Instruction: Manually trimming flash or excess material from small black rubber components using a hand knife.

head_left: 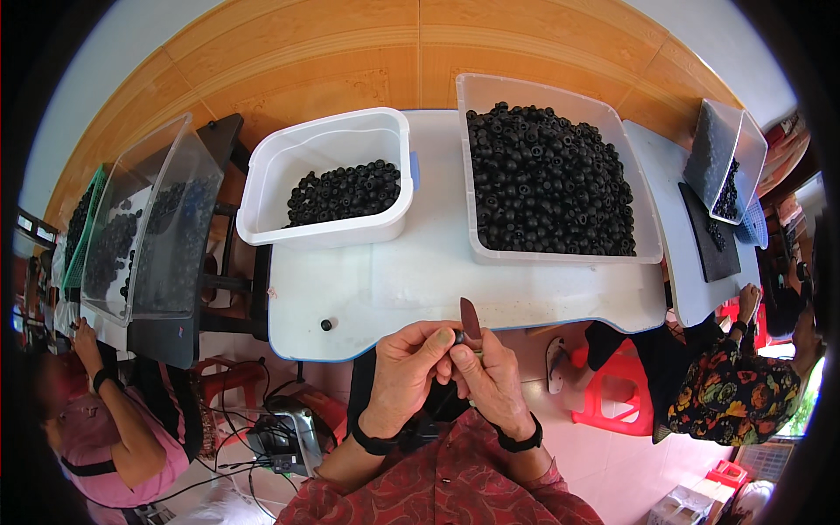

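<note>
My left hand (401, 374) is closed, pinching a small round black part (458, 337) between thumb and fingertips. In my right hand (494, 378) is a small knife (470, 318), its dark reddish blade pointing up and away from me. The right thumb presses close to the black part, beside the blade. Both hands meet just off the near edge of the white table (420, 293). Much of the knife's handle is hidden by my fingers. One loose black part (326, 325) lies on the table to the left.
A white tub (319, 234) at the back left holds some black parts. A larger translucent bin (560, 257) at the back right is heaped with them. People sit at both sides, near another clear bin (131, 306) and a tilted container (744, 131). A red stool (617, 394) stands right.
</note>
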A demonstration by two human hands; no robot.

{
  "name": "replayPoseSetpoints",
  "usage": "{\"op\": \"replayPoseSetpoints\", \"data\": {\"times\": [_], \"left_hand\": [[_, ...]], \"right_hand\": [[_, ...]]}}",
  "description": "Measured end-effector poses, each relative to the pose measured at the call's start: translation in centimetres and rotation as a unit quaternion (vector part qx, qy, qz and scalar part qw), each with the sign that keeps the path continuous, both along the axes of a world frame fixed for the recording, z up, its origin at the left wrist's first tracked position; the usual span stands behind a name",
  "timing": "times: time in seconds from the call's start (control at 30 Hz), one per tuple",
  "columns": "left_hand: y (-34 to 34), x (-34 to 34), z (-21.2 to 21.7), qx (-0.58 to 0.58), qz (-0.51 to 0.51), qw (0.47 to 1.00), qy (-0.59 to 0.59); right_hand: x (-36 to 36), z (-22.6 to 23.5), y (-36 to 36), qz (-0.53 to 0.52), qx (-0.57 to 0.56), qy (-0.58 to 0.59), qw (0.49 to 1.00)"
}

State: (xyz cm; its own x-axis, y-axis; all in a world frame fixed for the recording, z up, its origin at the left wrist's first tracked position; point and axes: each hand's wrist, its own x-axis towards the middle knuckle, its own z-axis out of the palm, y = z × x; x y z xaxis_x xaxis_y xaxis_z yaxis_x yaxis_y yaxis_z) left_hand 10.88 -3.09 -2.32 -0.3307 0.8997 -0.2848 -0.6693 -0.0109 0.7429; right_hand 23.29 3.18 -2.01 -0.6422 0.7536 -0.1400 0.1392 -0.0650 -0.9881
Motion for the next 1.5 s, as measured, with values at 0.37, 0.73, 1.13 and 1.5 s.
{"op": "replayPoseSetpoints", "data": {"times": [0.37, 0.73, 1.13, 1.5], "left_hand": [[-0.1, -0.1, 0.1, -0.007, 0.010, 0.999, 0.037], [-0.3, 0.0, -0.5, 0.004, 0.039, 0.997, 0.067], [-0.1, 0.4, -1.7, -0.014, 0.083, 0.994, 0.069], [-0.3, 0.2, -1.4, 0.041, 0.036, 0.997, -0.053]], "right_hand": [[-0.4, 0.1, -0.4, -0.010, 0.054, -0.029, 0.998], [-0.7, -0.3, -0.7, -0.035, 0.201, -0.081, 0.976], [-1.3, -0.7, -0.8, -0.035, 0.249, -0.067, 0.966], [-0.7, -1.3, -1.4, -0.119, 0.083, 0.038, 0.989]]}}
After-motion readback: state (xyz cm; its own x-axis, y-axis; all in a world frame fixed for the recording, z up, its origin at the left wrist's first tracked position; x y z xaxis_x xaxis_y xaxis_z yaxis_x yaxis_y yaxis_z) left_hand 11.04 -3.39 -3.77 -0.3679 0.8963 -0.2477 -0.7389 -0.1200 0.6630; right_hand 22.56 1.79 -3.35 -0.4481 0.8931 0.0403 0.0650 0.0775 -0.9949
